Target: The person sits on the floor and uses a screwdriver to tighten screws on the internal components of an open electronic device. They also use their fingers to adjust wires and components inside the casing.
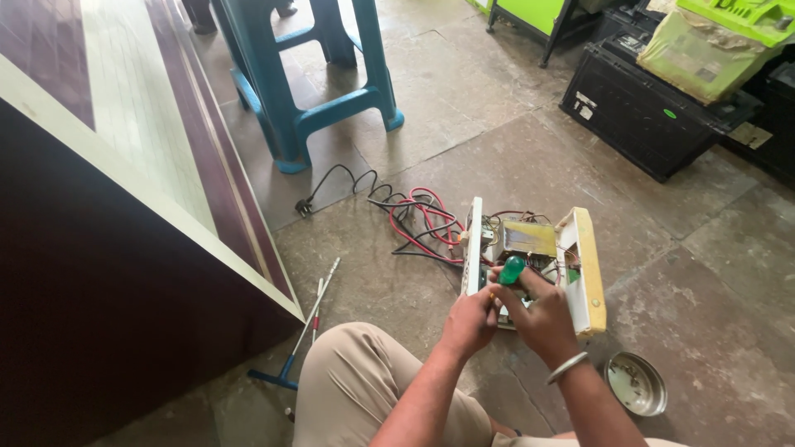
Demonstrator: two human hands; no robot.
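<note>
Crouching on the stone floor [704, 248], a person is gripping a green-handled screwdriver [511, 271] in the right hand [542, 319] while the left hand [469, 319], fingers curled closed, is steadying its shaft over the opened power unit [530, 248], the small steel dish [636, 384] sitting near for loose parts.

The screwdriver [511, 271] shaft was hidden behind the right hand [542, 319], and the left hand [469, 320] covered part of the open unit [530, 248]. Contents of the steel bowl [635, 384] were too small to tell. The frame cut off the stool [310, 74] top and black cases [654, 112].
</note>
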